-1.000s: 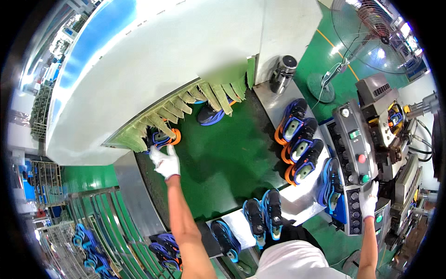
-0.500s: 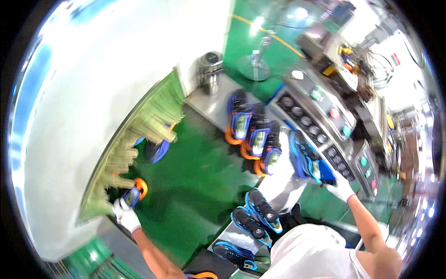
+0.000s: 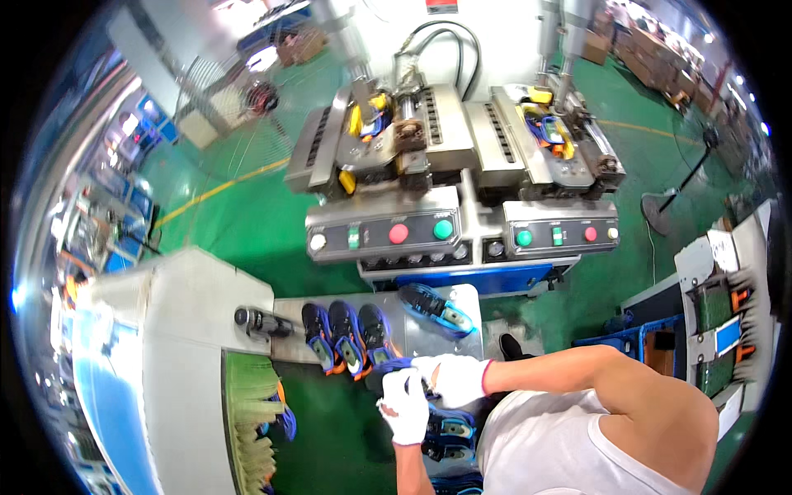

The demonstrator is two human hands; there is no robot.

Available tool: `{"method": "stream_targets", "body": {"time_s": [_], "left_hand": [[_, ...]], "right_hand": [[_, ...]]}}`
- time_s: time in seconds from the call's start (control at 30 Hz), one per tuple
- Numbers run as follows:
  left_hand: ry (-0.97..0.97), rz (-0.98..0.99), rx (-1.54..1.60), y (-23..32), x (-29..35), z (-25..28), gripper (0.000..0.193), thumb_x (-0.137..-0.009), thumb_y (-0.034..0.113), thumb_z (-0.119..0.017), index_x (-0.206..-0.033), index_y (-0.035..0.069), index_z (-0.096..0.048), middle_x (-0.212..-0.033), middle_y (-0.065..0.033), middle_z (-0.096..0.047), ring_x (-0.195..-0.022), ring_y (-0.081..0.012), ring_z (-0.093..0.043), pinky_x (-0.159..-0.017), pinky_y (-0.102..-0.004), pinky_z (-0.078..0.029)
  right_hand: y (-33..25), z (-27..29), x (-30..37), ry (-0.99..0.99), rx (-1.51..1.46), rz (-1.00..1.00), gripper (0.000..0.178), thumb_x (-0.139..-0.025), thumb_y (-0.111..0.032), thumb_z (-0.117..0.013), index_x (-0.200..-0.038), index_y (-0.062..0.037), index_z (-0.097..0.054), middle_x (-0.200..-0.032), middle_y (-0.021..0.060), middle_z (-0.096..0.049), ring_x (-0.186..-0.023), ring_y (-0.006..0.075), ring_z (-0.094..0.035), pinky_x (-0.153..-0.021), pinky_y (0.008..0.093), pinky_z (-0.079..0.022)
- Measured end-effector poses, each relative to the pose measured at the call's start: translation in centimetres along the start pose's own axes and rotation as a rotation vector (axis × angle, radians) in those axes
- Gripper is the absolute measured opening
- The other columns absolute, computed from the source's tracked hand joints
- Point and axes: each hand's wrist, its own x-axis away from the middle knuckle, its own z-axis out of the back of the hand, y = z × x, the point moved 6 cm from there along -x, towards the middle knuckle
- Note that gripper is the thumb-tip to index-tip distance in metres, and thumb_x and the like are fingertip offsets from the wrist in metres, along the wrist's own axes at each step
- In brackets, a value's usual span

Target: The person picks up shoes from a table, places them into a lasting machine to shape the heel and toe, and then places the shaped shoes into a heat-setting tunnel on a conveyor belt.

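In front of me my two white-gloved hands are close together at a dark shoe with a blue-purple edge (image 3: 391,365). My left hand (image 3: 404,408), coming from below, has its fingers closed around the shoe's near side. My right hand (image 3: 459,379) reaches in from the right and is closed at its other end; the gloves hide most of the shoe. Just left of it stand several black shoes with orange and purple soles (image 3: 337,334). Beyond my right hand a black-and-blue shoe (image 3: 436,308) lies on the metal table. More blue-edged shoes (image 3: 452,426) sit below my hands.
A two-station press with control panels (image 3: 384,233) stands ahead, past the metal table (image 3: 474,334). On the left is a white housing (image 3: 194,330) with a bristle curtain (image 3: 246,412), a shoe (image 3: 283,417) showing at it. A metal canister (image 3: 262,322) lies near the shoe row. Fans stand on both sides.
My view has turned right toward the press. My left hand has left the shoe at the bristle curtain's lower end; both hands have come together at a blue-purple-edged shoe.
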Motion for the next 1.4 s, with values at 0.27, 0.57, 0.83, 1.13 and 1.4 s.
{"method": "stream_targets", "body": {"time_s": [0.27, 0.57, 0.83, 1.13, 1.4], "left_hand": [[-0.373, -0.698, 0.183, 27.6, -11.3, -10.9, 0.012, -0.092, 0.018, -0.073, -0.100, 0.009, -0.073, -0.096, -0.0112, -0.071, -0.087, -0.0309, -0.070, -0.076, -0.0393, -0.055], [-0.324, -0.534, 0.478, 42.3, -26.3, -30.9, 0.044, -0.101, 0.017, -0.065, -0.140, 0.001, -0.053, -0.129, -0.0185, -0.065, -0.116, -0.0295, -0.066, -0.102, -0.0384, -0.051], [-0.382, -0.031, -0.023, 41.0, -39.8, -54.5, 0.073, -0.080, 0.046, -0.079, -0.126, -0.007, -0.059, -0.121, -0.0267, -0.070, -0.112, -0.0414, -0.068, -0.101, -0.0452, -0.051], [-0.637, 0.202, 0.443, 38.2, -46.8, -54.0, 0.014, -0.080, 0.009, -0.080, -0.090, 0.005, -0.072, -0.080, -0.0034, -0.070, -0.060, -0.0130, -0.061, -0.056, -0.0290, -0.051], [-0.506, 0.112, 0.761, 36.6, -34.1, -31.8, 0.027, -0.086, 0.012, -0.076, -0.109, 0.000, -0.072, -0.085, -0.0020, -0.070, -0.072, -0.0101, -0.061, -0.070, -0.0285, -0.052]], "right_hand": [[10.5, 16.9, 16.1, 0.846, -0.186, 0.152, 0.043, -0.079, -0.025, -0.079, -0.116, -0.0073, -0.065, -0.109, 0.0156, -0.070, -0.095, 0.0294, -0.070, -0.082, 0.0406, -0.057], [23.4, 19.1, 33.8, 1.183, -1.558, -0.162, 0.052, -0.088, -0.007, -0.078, -0.136, 0.0022, -0.060, -0.121, 0.0066, -0.069, -0.103, 0.0145, -0.065, -0.091, 0.0330, -0.055], [25.2, 15.8, 44.5, 1.528, -1.325, -0.507, 0.069, -0.079, -0.001, -0.071, -0.146, -0.0012, -0.054, -0.134, 0.0061, -0.065, -0.117, 0.0171, -0.061, -0.104, 0.0347, -0.048], [27.5, 21.9, 43.3, 1.670, -1.269, -0.541, 0.034, -0.079, -0.005, -0.077, -0.113, -0.0023, -0.073, -0.096, 0.0015, -0.072, -0.089, 0.0080, -0.063, -0.081, 0.0308, -0.053], [32.3, 35.4, 37.9, 1.431, -0.866, -0.605, 0.033, -0.085, -0.023, -0.083, -0.105, 0.0023, -0.075, -0.096, 0.0036, -0.074, -0.075, 0.0100, -0.064, -0.071, 0.0304, -0.055]]}}
